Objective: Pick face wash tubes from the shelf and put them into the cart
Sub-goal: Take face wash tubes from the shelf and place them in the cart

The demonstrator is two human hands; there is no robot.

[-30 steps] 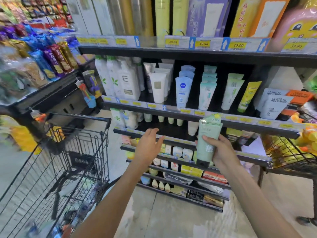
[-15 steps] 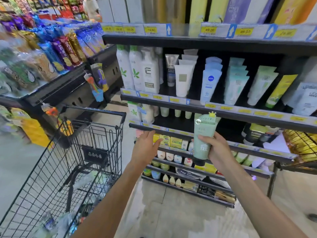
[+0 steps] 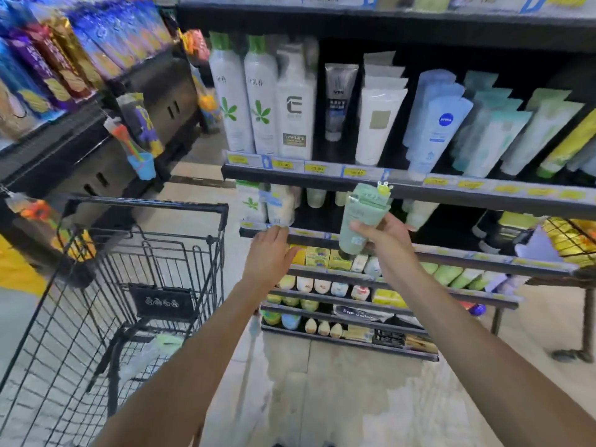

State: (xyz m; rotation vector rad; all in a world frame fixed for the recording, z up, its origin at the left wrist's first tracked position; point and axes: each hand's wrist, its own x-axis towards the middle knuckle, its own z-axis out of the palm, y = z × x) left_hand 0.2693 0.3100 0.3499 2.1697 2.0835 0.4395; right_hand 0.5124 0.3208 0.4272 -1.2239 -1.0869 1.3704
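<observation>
Two hands, right gripping green tube, left open, stocked shelf, cart

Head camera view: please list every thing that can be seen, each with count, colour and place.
green tube: one, pale green, held in front of the shelves
shelves: several tiers, black, centre and right
white bottles: three, white, two with green leaf marks, upper tier left
tubes: many, white, blue, teal, green, upper tier
small jars and boxes: many, mixed colours, lower tiers
cart: one, black wire, left
snack packets: many, blue, purple, gold, far left rack
left hand: one, empty, fingers straight, by a shelf edge
right hand: one, grips the green tube
</observation>
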